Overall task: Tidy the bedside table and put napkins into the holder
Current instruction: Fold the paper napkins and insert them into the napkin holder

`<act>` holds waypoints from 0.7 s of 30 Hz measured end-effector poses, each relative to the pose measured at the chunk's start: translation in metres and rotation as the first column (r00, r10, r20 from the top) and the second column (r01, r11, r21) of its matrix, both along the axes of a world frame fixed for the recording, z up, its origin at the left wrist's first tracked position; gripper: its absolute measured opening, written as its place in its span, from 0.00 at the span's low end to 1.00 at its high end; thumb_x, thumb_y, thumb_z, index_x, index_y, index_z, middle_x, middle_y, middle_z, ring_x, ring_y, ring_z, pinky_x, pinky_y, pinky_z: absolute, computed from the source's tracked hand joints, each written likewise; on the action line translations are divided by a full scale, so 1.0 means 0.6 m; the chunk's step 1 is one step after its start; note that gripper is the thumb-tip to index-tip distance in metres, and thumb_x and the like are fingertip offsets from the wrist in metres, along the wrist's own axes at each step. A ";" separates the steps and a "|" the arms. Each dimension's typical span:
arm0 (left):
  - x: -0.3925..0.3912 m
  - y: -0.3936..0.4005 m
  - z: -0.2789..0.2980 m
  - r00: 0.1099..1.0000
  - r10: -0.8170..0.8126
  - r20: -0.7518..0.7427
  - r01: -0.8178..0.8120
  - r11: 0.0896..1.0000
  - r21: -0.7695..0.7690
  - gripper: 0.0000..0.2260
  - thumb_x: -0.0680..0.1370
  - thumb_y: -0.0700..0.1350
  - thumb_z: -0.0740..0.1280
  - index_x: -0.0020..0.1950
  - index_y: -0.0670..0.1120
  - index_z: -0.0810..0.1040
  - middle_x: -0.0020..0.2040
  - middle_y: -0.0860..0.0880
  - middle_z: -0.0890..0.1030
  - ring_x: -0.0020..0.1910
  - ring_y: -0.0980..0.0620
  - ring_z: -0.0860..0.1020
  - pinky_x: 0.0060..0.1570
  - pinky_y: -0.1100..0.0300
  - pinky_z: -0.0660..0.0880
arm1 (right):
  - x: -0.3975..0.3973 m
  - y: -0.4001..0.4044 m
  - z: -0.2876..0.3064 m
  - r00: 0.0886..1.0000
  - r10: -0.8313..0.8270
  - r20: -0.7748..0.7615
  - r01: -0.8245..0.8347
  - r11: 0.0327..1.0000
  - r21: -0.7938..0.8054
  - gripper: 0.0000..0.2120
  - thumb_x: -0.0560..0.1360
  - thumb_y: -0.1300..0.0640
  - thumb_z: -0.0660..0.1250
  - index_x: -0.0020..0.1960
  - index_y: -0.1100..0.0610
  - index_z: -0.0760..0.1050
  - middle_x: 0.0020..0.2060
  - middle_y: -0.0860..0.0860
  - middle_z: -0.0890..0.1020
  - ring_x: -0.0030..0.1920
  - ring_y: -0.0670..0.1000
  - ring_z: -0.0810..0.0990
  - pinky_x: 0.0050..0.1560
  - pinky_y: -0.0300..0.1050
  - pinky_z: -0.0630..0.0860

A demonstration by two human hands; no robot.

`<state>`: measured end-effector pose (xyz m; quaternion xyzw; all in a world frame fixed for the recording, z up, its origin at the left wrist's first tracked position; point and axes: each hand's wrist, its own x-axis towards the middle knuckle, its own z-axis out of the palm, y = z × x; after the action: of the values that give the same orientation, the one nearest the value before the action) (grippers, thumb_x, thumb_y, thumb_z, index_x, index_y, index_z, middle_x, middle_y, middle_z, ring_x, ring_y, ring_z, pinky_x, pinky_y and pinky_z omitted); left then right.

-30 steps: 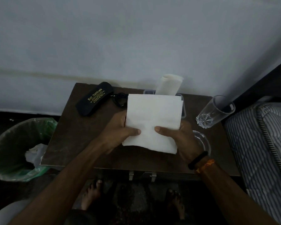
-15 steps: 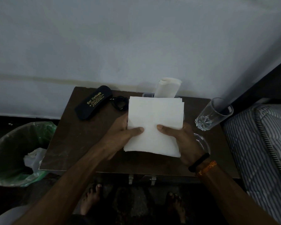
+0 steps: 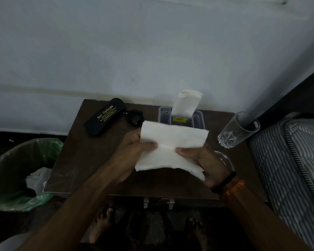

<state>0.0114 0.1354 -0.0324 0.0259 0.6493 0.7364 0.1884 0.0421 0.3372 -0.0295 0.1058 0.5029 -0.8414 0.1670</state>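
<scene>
Napkin [image 3: 172,151] is in both my hands above the bedside table [image 3: 83,160], creased across the middle. My left hand [image 3: 132,153] pinches its left edge, thumb on top. My right hand [image 3: 205,160] pinches the right edge, thumb on top too. Just beyond my grip: holder [image 3: 198,120] with one rolled napkin [image 3: 186,102] standing in it. Right of my right hand: glass [image 3: 237,130], tilted. Beyond my left hand: glasses case [image 3: 104,116]. Further left, off the table: bin [image 3: 16,171].
</scene>
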 end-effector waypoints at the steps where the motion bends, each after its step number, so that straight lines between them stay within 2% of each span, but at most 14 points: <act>1: -0.001 -0.001 0.002 1.000 0.008 0.008 -0.009 1.000 0.024 0.11 0.72 0.35 0.69 0.54 0.41 0.81 0.49 0.45 0.85 0.49 0.47 0.82 0.46 0.57 0.78 | -0.001 0.001 0.001 1.000 0.010 -0.006 -0.010 1.000 -0.006 0.17 0.71 0.69 0.67 0.59 0.64 0.80 0.58 0.63 0.82 0.57 0.61 0.82 0.47 0.53 0.83; 3: -0.002 -0.003 0.005 1.000 0.004 0.005 -0.005 0.997 0.078 0.07 0.72 0.37 0.67 0.46 0.40 0.83 0.45 0.42 0.84 0.46 0.44 0.81 0.46 0.54 0.79 | -0.002 0.002 0.007 0.999 0.034 -0.027 -0.033 0.999 0.030 0.09 0.67 0.64 0.69 0.45 0.63 0.84 0.54 0.62 0.83 0.56 0.59 0.82 0.42 0.45 0.83; 5: -0.002 -0.004 0.005 1.000 -0.010 -0.007 0.011 0.988 0.153 0.06 0.69 0.40 0.68 0.39 0.44 0.85 0.44 0.42 0.84 0.46 0.45 0.83 0.45 0.54 0.81 | -0.003 0.005 0.008 0.999 0.035 -0.035 -0.033 0.998 0.046 0.08 0.67 0.66 0.66 0.34 0.62 0.83 0.50 0.60 0.84 0.55 0.58 0.82 0.37 0.40 0.81; 7: 0.000 -0.004 0.009 1.000 -0.009 -0.009 0.010 0.983 0.182 0.08 0.69 0.39 0.66 0.35 0.45 0.85 0.42 0.43 0.85 0.44 0.48 0.84 0.42 0.57 0.80 | -0.004 0.009 0.006 0.998 0.044 -0.046 -0.043 0.999 0.031 0.06 0.66 0.66 0.67 0.32 0.62 0.82 0.48 0.59 0.85 0.55 0.59 0.82 0.40 0.42 0.82; 8: 0.000 -0.004 0.010 1.000 0.003 -0.007 -0.001 0.983 0.181 0.10 0.70 0.38 0.65 0.34 0.45 0.85 0.41 0.45 0.85 0.43 0.49 0.84 0.42 0.58 0.80 | -0.006 0.010 0.004 0.997 0.058 -0.060 -0.057 0.998 0.017 0.03 0.64 0.64 0.71 0.32 0.61 0.82 0.49 0.59 0.85 0.56 0.59 0.82 0.45 0.45 0.82; 10: -0.001 -0.005 0.012 1.000 0.009 -0.009 -0.007 0.987 0.160 0.15 0.74 0.33 0.64 0.32 0.45 0.85 0.40 0.46 0.86 0.42 0.51 0.84 0.41 0.58 0.80 | -0.009 0.017 0.000 0.992 0.083 -0.096 -0.085 0.996 -0.015 0.03 0.62 0.61 0.74 0.33 0.61 0.81 0.52 0.60 0.85 0.59 0.60 0.81 0.54 0.52 0.81; 13: -0.003 -0.008 0.016 1.000 -0.011 -0.018 0.014 0.989 0.150 0.21 0.73 0.26 0.59 0.31 0.44 0.84 0.41 0.46 0.86 0.44 0.51 0.84 0.40 0.58 0.81 | -0.010 0.023 -0.002 0.994 0.073 -0.083 -0.076 0.996 -0.037 0.03 0.63 0.65 0.71 0.31 0.61 0.79 0.53 0.61 0.84 0.59 0.62 0.81 0.53 0.54 0.81; 15: -0.005 -0.011 0.015 0.998 -0.016 -0.060 0.024 0.990 0.137 0.23 0.71 0.23 0.57 0.30 0.44 0.84 0.43 0.45 0.85 0.46 0.51 0.83 0.42 0.58 0.81 | -0.011 0.025 0.001 0.995 0.054 -0.089 -0.056 0.998 -0.013 0.03 0.64 0.65 0.70 0.32 0.60 0.81 0.54 0.61 0.83 0.61 0.64 0.80 0.53 0.56 0.81; 18: -0.005 -0.013 0.013 0.991 -0.041 -0.125 0.055 0.992 0.115 0.25 0.70 0.21 0.55 0.31 0.44 0.84 0.45 0.45 0.85 0.49 0.49 0.82 0.45 0.56 0.81 | -0.011 0.031 -0.002 0.991 0.040 -0.129 -0.029 0.996 0.088 0.09 0.70 0.63 0.68 0.48 0.59 0.84 0.58 0.63 0.82 0.61 0.64 0.80 0.58 0.59 0.80; 19: -0.005 -0.014 0.011 0.991 -0.038 -0.132 0.053 0.993 0.109 0.25 0.70 0.21 0.55 0.32 0.44 0.84 0.46 0.45 0.85 0.50 0.48 0.82 0.46 0.56 0.80 | -0.011 0.033 -0.003 0.992 0.031 -0.123 -0.019 0.994 0.104 0.11 0.72 0.64 0.66 0.52 0.60 0.83 0.59 0.63 0.81 0.60 0.64 0.80 0.59 0.57 0.80; 21: -0.006 -0.013 0.009 0.990 -0.018 -0.139 0.031 0.995 0.091 0.22 0.71 0.22 0.56 0.39 0.42 0.85 0.48 0.43 0.85 0.51 0.48 0.83 0.47 0.57 0.80 | -0.011 0.035 -0.009 0.994 0.029 -0.105 -0.015 0.991 0.133 0.13 0.73 0.64 0.65 0.56 0.62 0.81 0.58 0.63 0.82 0.60 0.64 0.80 0.59 0.56 0.80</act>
<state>0.0077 0.1274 -0.0269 0.0935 0.6252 0.7600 0.1508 0.0355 0.3582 -0.0349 0.0658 0.5668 -0.8089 0.1417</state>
